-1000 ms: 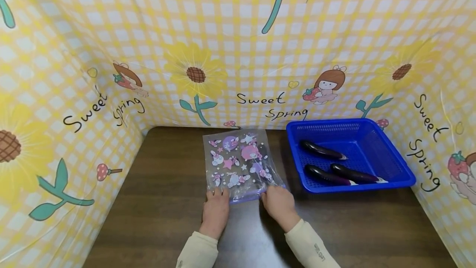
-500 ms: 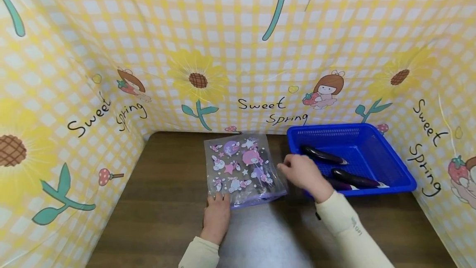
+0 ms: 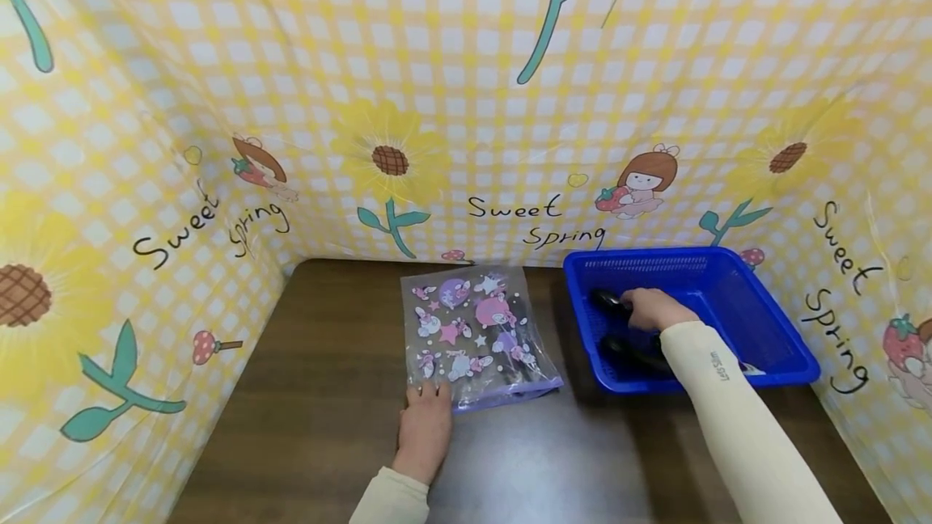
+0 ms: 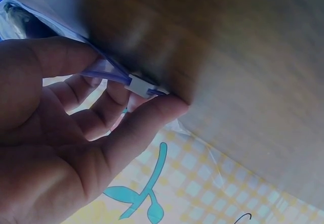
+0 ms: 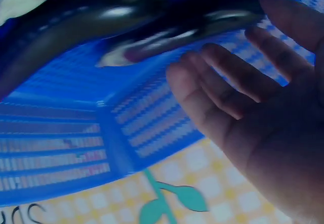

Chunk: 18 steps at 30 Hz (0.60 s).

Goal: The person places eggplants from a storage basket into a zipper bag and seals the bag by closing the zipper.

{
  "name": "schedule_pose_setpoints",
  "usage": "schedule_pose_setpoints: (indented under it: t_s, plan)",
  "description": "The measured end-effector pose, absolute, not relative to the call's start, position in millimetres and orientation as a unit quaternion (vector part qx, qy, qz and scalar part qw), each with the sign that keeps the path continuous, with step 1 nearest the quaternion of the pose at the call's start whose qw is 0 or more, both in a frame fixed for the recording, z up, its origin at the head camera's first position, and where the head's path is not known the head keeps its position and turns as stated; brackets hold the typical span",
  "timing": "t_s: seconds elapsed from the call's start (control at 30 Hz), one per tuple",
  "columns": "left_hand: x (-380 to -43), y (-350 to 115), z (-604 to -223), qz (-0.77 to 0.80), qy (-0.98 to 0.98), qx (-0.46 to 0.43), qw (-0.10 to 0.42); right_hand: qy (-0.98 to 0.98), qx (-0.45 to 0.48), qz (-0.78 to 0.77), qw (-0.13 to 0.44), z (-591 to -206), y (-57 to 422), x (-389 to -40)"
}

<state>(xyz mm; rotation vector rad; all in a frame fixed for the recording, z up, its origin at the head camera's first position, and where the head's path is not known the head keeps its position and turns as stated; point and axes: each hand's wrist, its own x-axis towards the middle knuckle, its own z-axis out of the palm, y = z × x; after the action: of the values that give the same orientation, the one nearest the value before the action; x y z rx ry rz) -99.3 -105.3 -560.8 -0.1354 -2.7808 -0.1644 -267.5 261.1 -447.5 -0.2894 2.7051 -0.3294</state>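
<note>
A clear zip bag (image 3: pixel 466 334) printed with pink and purple figures lies flat on the table, its purple zip edge toward me. My left hand (image 3: pixel 425 427) holds that edge at its left corner; in the left wrist view, thumb and fingers are around the zip and its white slider (image 4: pixel 140 86). My right hand (image 3: pixel 655 310) reaches into the blue basket (image 3: pixel 582 338), over the far eggplant (image 3: pixel 610 300). In the right wrist view its fingers are spread loosely beside that eggplant (image 5: pixel 202 29). A nearer eggplant (image 3: pixel 628 352) is partly hidden by the right arm.
The basket stands at the right, close to the back wall. A yellow checked cloth (image 3: pixel 466 128) with flowers surrounds the brown wooden table (image 3: pixel 328 362) on three sides. The right sleeve (image 3: pixel 735 403) crosses the basket's front rim.
My right hand has let go of the bag's right corner and moved right, into the basket beside the far eggplant. The left hand stays at the bag's edge.
</note>
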Motion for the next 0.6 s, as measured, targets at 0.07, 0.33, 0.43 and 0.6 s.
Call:
schedule_pose_setpoints:
  t_s: [0.07, 0.33, 0.43, 0.6]
  plan:
    - [-101, -103, -562, -0.066, -0.977, -0.049, 0.196, 0.967, -0.084, -0.108, 0.213, -451, 270, -269]
    - [-100, -104, -564, -0.061, -0.966, -0.062, 0.244, 0.976, -0.040, -0.083, 0.196, -461, 276, -277]
    - [-101, -104, -564, -0.064, -0.967, -0.058, 0.238, 0.976, -0.040, -0.074, 0.199, -464, 273, -278]
    - [-100, -105, -563, -0.061, -0.969, -0.056, 0.231, 0.977, -0.042, -0.058, 0.200, -474, 268, -278]
